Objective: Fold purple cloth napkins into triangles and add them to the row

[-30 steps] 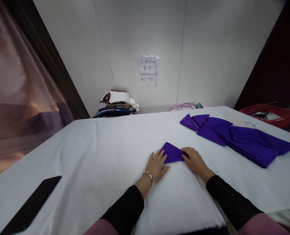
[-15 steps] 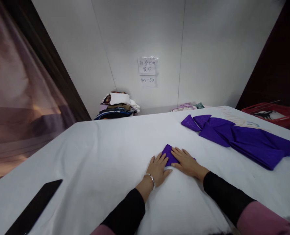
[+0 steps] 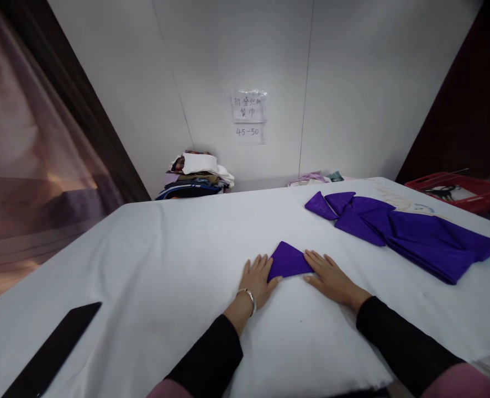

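Note:
A small purple cloth napkin (image 3: 289, 261), folded into a pointed shape, lies flat on the white-covered table (image 3: 195, 237). My left hand (image 3: 256, 281), with a silver bracelet at the wrist, rests palm down on the napkin's left corner, fingers extended. On the opposite side, my right hand (image 3: 330, 278) lies flat over the right corner, its fingers stretched out and the thumb apart. Both palms hide the ends of the cloth. Further right spreads a row of overlapping purple napkins (image 3: 410, 226), some folded to points.
A dark flat slab (image 3: 54, 351) lies at the table's near left. Behind the far edge are a stack of folded clothes (image 3: 197, 176) and some pinkish cloth (image 3: 311, 179). A red basket (image 3: 483, 193) stands at the right. Paper signs (image 3: 248, 113) hang on the wall.
My hands have slid apart across the napkin, the left one leftward and the right one rightward. More of the purple cloth now shows between them.

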A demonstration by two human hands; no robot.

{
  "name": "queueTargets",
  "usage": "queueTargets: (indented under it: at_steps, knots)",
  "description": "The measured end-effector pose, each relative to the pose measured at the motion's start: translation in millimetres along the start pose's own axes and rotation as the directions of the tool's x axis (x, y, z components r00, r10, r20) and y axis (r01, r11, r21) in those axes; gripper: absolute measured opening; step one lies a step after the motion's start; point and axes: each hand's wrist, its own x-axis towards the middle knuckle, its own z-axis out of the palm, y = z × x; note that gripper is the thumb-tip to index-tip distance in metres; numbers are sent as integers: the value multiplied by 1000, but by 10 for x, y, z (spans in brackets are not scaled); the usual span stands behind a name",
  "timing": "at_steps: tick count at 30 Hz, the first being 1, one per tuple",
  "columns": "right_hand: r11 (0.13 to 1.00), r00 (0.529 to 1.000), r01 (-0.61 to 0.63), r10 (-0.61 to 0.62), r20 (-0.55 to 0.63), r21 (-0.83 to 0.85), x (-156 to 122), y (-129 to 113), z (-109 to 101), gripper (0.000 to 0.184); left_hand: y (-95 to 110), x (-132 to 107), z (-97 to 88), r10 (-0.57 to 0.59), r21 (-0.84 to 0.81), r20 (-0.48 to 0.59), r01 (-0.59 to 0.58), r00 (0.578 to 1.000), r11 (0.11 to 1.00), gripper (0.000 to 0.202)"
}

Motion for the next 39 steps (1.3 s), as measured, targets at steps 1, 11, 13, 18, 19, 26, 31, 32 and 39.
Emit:
queueTargets:
  at_steps: [1,11,13,18,19,26,31,32,39]
  knots:
    - [1000,1000,-9,9,-2,-4,-23,7,0,64,-28,0,-14,-36,1,-5,36,999,999,68]
    - [991,990,-137,137,29,1,-112,-61,-76,72,-78,-11,-88,-134,-128,-181,111,974,985,37]
    - [989,988,-149,148,42,24,-107,-98,-114,73,-18,38,-102,-121,-172,-199,87,973,981,39]
    - [985,987,-153,149,56,76,-87,-142,-169,74,105,316,-147,-355,-755,94,299,930,583,58]
    - [986,988,-146,142,54,85,-83,-141,-172,74,122,373,-157,-343,-808,193,348,919,475,58]
    - [981,992,-129,127,29,148,-73,-143,-185,70,92,435,-172,-108,-885,406,420,908,204,27]
    - [963,991,-129,135,-9,236,-33,-147,-196,66,23,413,-118,-76,-912,403,408,912,48,20]
    - [950,988,-138,152,-29,280,-12,-144,-185,66,25,420,-112,-98,-912,408,409,908,-5,19]
    - [523,813,-78,527,-250,849,177,-248,-17,71,168,420,-195,-232,-934,306,244,923,-262,14]
